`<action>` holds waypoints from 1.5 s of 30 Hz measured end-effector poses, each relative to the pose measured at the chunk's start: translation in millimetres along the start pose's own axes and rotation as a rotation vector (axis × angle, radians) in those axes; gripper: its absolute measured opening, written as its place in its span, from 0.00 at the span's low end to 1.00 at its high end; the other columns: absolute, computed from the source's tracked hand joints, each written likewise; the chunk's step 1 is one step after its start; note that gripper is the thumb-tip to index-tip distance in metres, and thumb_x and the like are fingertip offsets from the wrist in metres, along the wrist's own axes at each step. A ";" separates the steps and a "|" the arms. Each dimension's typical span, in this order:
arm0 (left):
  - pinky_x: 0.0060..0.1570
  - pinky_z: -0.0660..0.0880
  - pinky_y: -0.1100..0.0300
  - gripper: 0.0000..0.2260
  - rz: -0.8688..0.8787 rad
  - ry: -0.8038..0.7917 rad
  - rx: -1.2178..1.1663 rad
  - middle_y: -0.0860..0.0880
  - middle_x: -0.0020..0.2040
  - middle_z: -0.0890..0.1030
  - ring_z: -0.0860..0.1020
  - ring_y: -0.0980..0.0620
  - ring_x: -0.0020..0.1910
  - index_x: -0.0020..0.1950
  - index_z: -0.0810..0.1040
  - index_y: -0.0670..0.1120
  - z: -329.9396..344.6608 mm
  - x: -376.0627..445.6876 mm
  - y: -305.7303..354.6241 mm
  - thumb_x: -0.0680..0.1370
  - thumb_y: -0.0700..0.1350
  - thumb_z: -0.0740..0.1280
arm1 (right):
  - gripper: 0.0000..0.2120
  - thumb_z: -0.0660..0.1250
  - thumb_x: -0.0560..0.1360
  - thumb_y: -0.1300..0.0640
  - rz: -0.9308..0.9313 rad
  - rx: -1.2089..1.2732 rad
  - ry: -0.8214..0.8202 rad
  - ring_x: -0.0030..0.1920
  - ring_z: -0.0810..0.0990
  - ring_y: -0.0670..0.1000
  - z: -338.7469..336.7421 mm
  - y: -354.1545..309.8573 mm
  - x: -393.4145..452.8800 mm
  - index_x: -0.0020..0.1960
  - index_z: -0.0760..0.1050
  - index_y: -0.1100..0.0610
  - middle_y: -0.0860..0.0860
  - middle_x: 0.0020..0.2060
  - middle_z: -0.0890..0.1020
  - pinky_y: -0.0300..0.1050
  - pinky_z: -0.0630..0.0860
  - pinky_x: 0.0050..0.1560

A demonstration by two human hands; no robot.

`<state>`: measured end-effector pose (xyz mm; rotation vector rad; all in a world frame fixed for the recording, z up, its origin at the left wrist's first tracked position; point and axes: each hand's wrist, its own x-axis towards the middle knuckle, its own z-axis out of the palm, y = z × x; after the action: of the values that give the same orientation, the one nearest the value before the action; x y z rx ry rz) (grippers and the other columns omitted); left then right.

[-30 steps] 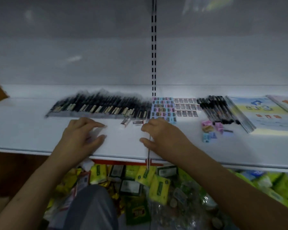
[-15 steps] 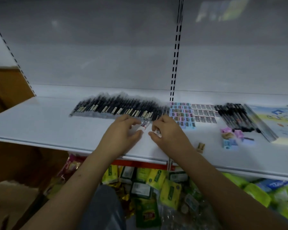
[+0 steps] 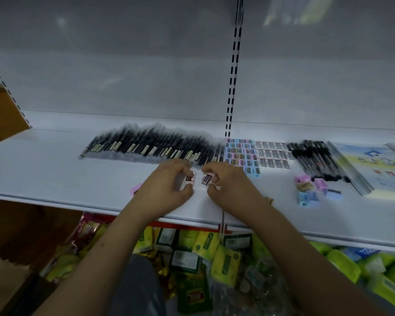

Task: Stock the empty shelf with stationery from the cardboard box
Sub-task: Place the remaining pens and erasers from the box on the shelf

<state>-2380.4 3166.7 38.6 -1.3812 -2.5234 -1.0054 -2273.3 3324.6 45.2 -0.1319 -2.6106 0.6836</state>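
On the white shelf (image 3: 43, 169) lies a long row of black pens (image 3: 146, 147), with a grid of small coloured erasers (image 3: 240, 153) and white-labelled erasers (image 3: 273, 153) to its right. Just in front of the pens, my left hand (image 3: 167, 190) pinches a small white eraser (image 3: 189, 179) with a red label. My right hand (image 3: 228, 183) pinches another small white eraser (image 3: 205, 179) with a dark label. Both hands rest on the shelf, close together. A pink eraser (image 3: 136, 189) peeks out left of my left hand.
More black pens (image 3: 315, 158), a stack of notebooks (image 3: 374, 165) and loose pink and blue sharpeners (image 3: 310, 188) lie to the right. A small tan item (image 3: 269, 199) sits by my right wrist. Green and yellow packets (image 3: 203, 249) fill the lower shelf. Cardboard (image 3: 2, 279) shows bottom left.
Both hands came together in front of the pen row and each took up a small eraser. The view swung to the left, so the shelf contents now sit further right.
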 end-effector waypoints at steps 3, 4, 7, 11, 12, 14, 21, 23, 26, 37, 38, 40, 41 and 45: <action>0.48 0.67 0.71 0.08 -0.036 0.011 -0.031 0.60 0.54 0.78 0.72 0.62 0.55 0.51 0.76 0.55 -1.3 -1.4 1.1 0.74 0.47 0.72 | 0.14 0.66 0.74 0.64 -0.028 -0.067 -0.015 0.50 0.74 0.49 -1.2 4.2 1.3 0.60 0.79 0.59 0.54 0.53 0.79 0.37 0.67 0.52; 0.46 0.67 0.70 0.08 -0.031 0.019 -0.029 0.59 0.51 0.77 0.72 0.62 0.53 0.50 0.76 0.56 -0.9 -2.0 1.4 0.74 0.48 0.72 | 0.12 0.66 0.75 0.62 -0.010 -0.081 -0.006 0.48 0.73 0.48 0.4 5.4 0.7 0.57 0.80 0.58 0.53 0.51 0.78 0.38 0.66 0.50; 0.43 0.67 0.70 0.10 -0.023 0.030 -0.015 0.59 0.49 0.75 0.72 0.62 0.49 0.51 0.75 0.56 0.5 -4.0 3.3 0.73 0.50 0.73 | 0.07 0.67 0.75 0.56 0.087 -0.101 0.075 0.45 0.72 0.48 7.1 4.9 -0.7 0.52 0.78 0.58 0.52 0.47 0.75 0.41 0.68 0.47; 0.43 0.68 0.74 0.19 -0.026 0.039 0.024 0.59 0.50 0.75 0.73 0.63 0.48 0.62 0.75 0.57 0.7 -2.9 1.6 0.73 0.56 0.74 | 0.11 0.64 0.78 0.53 0.037 -0.116 0.091 0.44 0.76 0.50 11.4 -1.9 0.3 0.47 0.80 0.60 0.53 0.43 0.79 0.48 0.74 0.49; 0.43 0.68 0.74 0.22 -0.016 0.034 0.035 0.58 0.50 0.75 0.73 0.63 0.47 0.63 0.75 0.56 0.6 -2.9 1.2 0.72 0.58 0.74 | 0.11 0.62 0.79 0.56 0.014 -0.089 0.080 0.43 0.76 0.50 11.2 -2.2 -0.2 0.47 0.81 0.61 0.54 0.43 0.80 0.49 0.74 0.48; 0.43 0.69 0.74 0.26 -0.007 0.003 0.031 0.57 0.49 0.74 0.73 0.61 0.46 0.66 0.76 0.57 0.3 -1.9 1.4 0.69 0.61 0.74 | 0.11 0.60 0.78 0.61 0.004 -0.033 0.070 0.44 0.76 0.49 8.6 -1.2 -2.1 0.49 0.81 0.62 0.54 0.45 0.81 0.46 0.74 0.50; 0.41 0.67 0.69 0.18 -0.007 -0.125 -0.008 0.55 0.46 0.73 0.72 0.59 0.43 0.63 0.78 0.57 -5.1 -2.2 1.4 0.74 0.54 0.73 | 0.13 0.60 0.78 0.61 0.068 0.061 0.089 0.50 0.75 0.47 4.8 -1.3 -4.7 0.58 0.79 0.59 0.53 0.53 0.80 0.36 0.69 0.54; 0.40 0.67 0.68 0.13 -0.005 -0.100 -0.023 0.54 0.45 0.74 0.72 0.58 0.42 0.58 0.79 0.57 -5.5 -2.8 0.7 0.74 0.48 0.74 | 0.12 0.60 0.78 0.62 0.078 0.064 0.106 0.52 0.76 0.49 4.5 -1.3 -5.4 0.57 0.80 0.60 0.54 0.53 0.81 0.37 0.70 0.55; 0.40 0.69 0.70 0.12 -0.011 -0.003 -0.034 0.56 0.47 0.74 0.73 0.60 0.44 0.53 0.80 0.56 -6.0 -4.5 4.2 0.72 0.50 0.75 | 0.09 0.63 0.78 0.60 0.062 0.099 0.195 0.44 0.76 0.48 1.2 -7.8 -9.2 0.51 0.80 0.60 0.53 0.44 0.81 0.41 0.74 0.49; 0.44 0.71 0.72 0.19 0.278 0.155 -0.128 0.54 0.44 0.77 0.76 0.60 0.42 0.55 0.81 0.49 36.1 44.2 107.6 0.71 0.60 0.71 | 0.07 0.71 0.75 0.57 0.603 0.742 0.284 0.27 0.73 0.47 -96.9 17.9 -27.8 0.41 0.81 0.60 0.51 0.26 0.76 0.40 0.72 0.32; 0.44 0.71 0.73 0.22 0.289 0.110 -0.140 0.54 0.46 0.77 0.75 0.61 0.43 0.57 0.81 0.49 39.2 51.0 112.7 0.71 0.63 0.68 | 0.06 0.72 0.75 0.57 0.608 0.723 0.285 0.26 0.72 0.46 -109.3 26.3 -31.0 0.43 0.81 0.61 0.51 0.25 0.76 0.38 0.71 0.29; 0.47 0.70 0.70 0.21 0.301 0.065 -0.100 0.55 0.48 0.75 0.74 0.60 0.45 0.60 0.79 0.51 45.6 64.3 114.4 0.74 0.63 0.66 | 0.06 0.72 0.75 0.57 0.612 0.602 0.289 0.23 0.70 0.44 -131.8 46.6 -32.6 0.44 0.82 0.60 0.50 0.25 0.76 0.36 0.68 0.25; 0.49 0.72 0.66 0.18 0.305 0.062 -0.050 0.56 0.49 0.75 0.73 0.60 0.46 0.61 0.79 0.51 48.7 70.8 112.1 0.76 0.60 0.66 | 0.05 0.72 0.75 0.56 0.616 0.511 0.290 0.22 0.70 0.42 -141.9 57.4 -31.7 0.44 0.82 0.58 0.48 0.24 0.77 0.36 0.68 0.25; 0.55 0.72 0.57 0.13 0.355 -0.003 0.094 0.55 0.52 0.75 0.72 0.54 0.54 0.62 0.80 0.50 61.3 94.1 109.4 0.78 0.50 0.69 | 0.12 0.70 0.76 0.54 0.664 0.161 0.225 0.26 0.72 0.44 -165.1 91.1 -17.4 0.46 0.83 0.64 0.52 0.31 0.80 0.36 0.68 0.31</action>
<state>-2336.6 3311.1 81.3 -1.7179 -2.1821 -0.8056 -2187.4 3474.3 123.4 -0.9925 -2.2644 1.0193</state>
